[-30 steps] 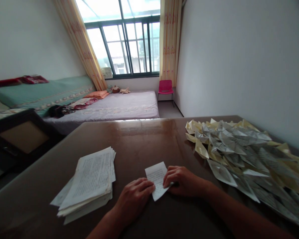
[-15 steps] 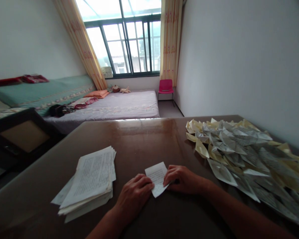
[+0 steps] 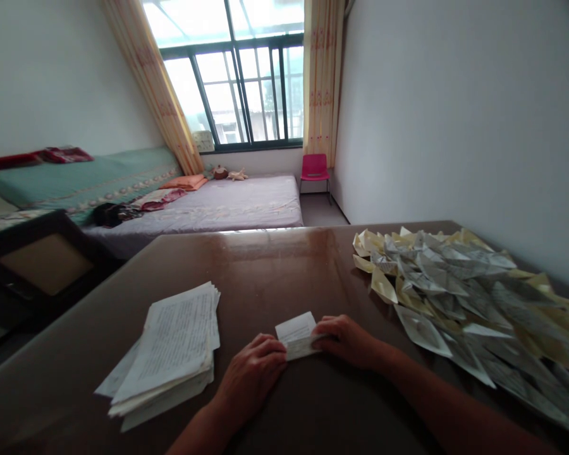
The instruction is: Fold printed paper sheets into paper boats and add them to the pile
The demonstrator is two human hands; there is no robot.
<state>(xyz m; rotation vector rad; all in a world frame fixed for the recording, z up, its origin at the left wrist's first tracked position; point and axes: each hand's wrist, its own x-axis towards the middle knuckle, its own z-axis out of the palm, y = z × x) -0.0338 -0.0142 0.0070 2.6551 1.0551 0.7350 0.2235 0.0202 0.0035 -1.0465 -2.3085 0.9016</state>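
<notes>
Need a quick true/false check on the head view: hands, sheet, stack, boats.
1. The left hand and right hand both touch the small paper sheet. True.
2. The small paper sheet lies wholly flat. False: its near part is folded up.
3. The printed paper stack lies left of the left hand. True.
4. The folded paper boats are all white. False: some are yellowish.
5. The printed paper stack touches the folded paper boats. False: bare brown tabletop separates them.

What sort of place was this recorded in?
Most likely a bedroom in a home: beyond the brown table are a wide bed with a pale lilac sheet, soft toys on it, and a curtained window.
</notes>
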